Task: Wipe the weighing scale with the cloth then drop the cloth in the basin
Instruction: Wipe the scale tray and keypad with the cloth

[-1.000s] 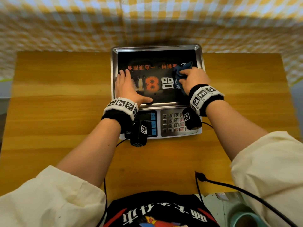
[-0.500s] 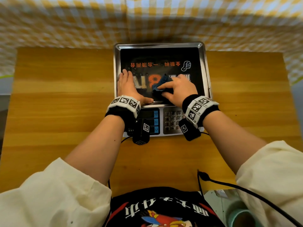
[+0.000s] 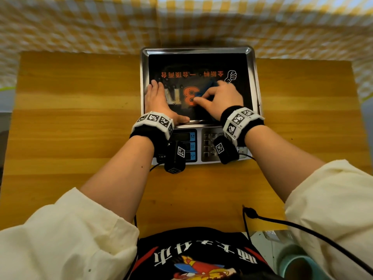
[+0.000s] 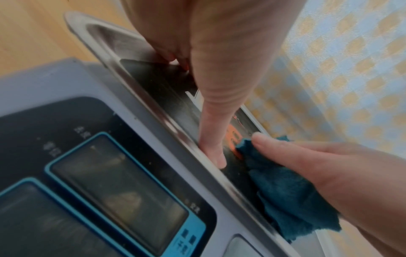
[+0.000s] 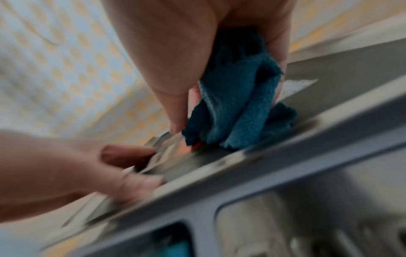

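Observation:
The weighing scale [image 3: 198, 50] stands at the back middle of the wooden table, its steel pan covered by a black printed sheet. My right hand [image 3: 220, 99] grips a bunched blue cloth [image 3: 205, 89] and presses it on the middle of the pan; the cloth [image 4: 283, 189] [image 5: 235, 107] shows in both wrist views. My left hand [image 3: 159, 102] lies flat on the pan's left side, fingers straight, thumb [image 4: 214, 135] along the front rim. The teal basin [image 3: 296, 265] peeks in at the bottom right, below the table.
The scale's display [image 3: 188, 145] and keypad [image 3: 211, 145] face me, partly hidden by my wrists. A black cable [image 3: 302, 229] crosses the table's front right edge. A yellow checked cloth [image 3: 101, 23] hangs behind the table. Bare wood [image 3: 70, 118] lies on both sides of the scale.
My right hand swept the cloth from the pan's right side leftward to the front middle, then a little back toward the centre. My left hand stayed flat on the pan.

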